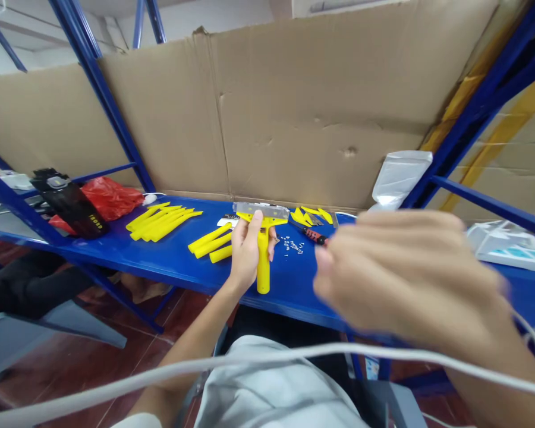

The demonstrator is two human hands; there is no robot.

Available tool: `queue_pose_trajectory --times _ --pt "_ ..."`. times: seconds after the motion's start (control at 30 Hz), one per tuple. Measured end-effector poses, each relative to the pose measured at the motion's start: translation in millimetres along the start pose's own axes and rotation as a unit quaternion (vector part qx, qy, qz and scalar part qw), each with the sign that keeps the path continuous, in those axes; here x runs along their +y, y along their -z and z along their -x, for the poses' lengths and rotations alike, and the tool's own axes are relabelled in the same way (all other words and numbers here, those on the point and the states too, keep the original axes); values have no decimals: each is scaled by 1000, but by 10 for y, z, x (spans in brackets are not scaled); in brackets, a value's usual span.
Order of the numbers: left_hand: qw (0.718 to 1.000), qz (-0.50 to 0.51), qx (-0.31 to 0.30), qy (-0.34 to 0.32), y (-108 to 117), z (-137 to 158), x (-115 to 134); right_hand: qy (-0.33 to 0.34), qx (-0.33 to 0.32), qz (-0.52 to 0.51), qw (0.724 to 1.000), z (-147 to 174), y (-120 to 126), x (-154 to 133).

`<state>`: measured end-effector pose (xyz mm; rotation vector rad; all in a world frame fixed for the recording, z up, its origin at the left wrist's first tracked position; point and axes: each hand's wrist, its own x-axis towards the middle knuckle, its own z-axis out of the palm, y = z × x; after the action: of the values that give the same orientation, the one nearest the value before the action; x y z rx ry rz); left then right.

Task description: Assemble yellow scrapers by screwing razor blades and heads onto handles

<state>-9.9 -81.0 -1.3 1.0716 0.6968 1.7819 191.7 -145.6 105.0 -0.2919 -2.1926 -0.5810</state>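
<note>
Head view:
- Left hand point(246, 252): fingers curled round the yellow scraper point(263, 255), thumb laid up toward its head; the tool stands upright over the blue shelf point(169, 261).
- Yellow scraper: handle and head are joined, and a metal blade strip point(261, 208) sits across the top. Judged as well advanced; whether the screws are in cannot be told.
- Right hand point(396, 273): blurred, close to the camera, well apart from the scraper; it seems empty, fingers loosely together, though the grip cannot be told for certain.
- Loose yellow handles point(163, 221), in two heaps left of the scraper: judged as units left to assemble.
- Small yellow parts point(312, 215), a red-handled screwdriver point(312, 235) and scattered screws point(293, 245): just right of the scraper.
- Red bag point(111, 197): far left, untouched.
</note>
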Motion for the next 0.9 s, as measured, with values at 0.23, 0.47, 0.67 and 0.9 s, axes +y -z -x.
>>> queue_pose_trajectory --times 0.23,0.47,0.67,0.9 --pt "1000 -11 -16 20 77 -90 -6 -350 -219 88 906 498 -1091 1581" --pt "995 -26 -63 66 129 -121 -88 -418 -356 60 834 1326 -1662 2029" --pt "993 -20 -73 87 121 -136 -121 -434 -370 17 821 1624 -1741 2157" --pt "993 -19 -76 91 132 -141 -141 -497 -231 -42 836 1656 -1718 2228"
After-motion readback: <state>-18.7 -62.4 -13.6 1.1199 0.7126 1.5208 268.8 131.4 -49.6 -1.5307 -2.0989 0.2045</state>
